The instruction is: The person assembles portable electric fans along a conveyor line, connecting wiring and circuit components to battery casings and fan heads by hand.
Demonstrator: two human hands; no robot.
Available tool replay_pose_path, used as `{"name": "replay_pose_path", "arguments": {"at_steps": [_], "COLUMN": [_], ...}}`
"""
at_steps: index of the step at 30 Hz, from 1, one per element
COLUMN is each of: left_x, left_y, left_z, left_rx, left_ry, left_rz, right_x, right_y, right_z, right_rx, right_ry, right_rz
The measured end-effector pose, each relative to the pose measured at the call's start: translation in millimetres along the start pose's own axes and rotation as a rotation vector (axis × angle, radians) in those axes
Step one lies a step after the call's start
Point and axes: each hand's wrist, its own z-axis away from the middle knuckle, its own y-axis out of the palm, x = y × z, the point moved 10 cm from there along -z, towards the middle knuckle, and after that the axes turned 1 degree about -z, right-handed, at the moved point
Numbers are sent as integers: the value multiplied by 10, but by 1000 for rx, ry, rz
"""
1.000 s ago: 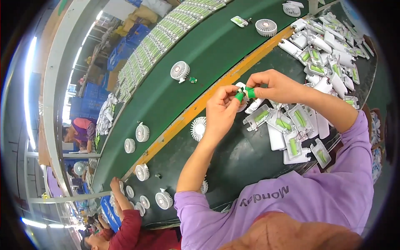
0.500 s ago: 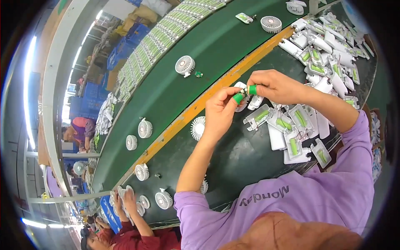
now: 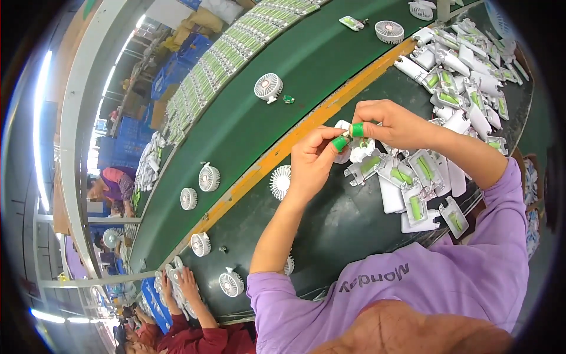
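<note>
My left hand (image 3: 312, 159) and my right hand (image 3: 389, 125) meet above the dark work surface, thumbs and fingers pinched together. Green wrapping covers both thumb tips. What sits between the fingertips is small and mostly hidden; I cannot tell its kind. Just below the fingertips shows a white plastic piece (image 3: 361, 151), with another white part (image 3: 342, 125) partly hidden behind my left fingers. Beside my left wrist lies a white round fan head (image 3: 280, 182). Under my right forearm are white handle shells (image 3: 425, 167) with green cells and thin wires.
A green conveyor belt (image 3: 236, 133) runs beyond a yellow rail (image 3: 259, 167), carrying fan heads (image 3: 268, 87) and a small green board (image 3: 288, 99). A large heap of shells (image 3: 466, 76) lies at far right. At lower left, a co-worker's hands (image 3: 187, 286) touch white fan parts.
Fan heads on the belt have shifted slightly right and away. My hands stay nearly in place, while the white piece below them shows more. The co-worker's hands have shifted among the fan parts.
</note>
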Motion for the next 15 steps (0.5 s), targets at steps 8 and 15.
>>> {"name": "replay_pose_path", "arguments": {"at_steps": [8,15], "left_x": [-83,-264], "left_y": [-11,60], "left_z": [35,27], "left_rx": [-33,-20], "left_ry": [122,241], "left_rz": [-91,-296], "right_x": [-32,-49], "right_y": [52,30], "right_z": [23,-2], "right_rx": [-1,31], "right_ry": [37,-18], "right_rz": [-89,-6]}}
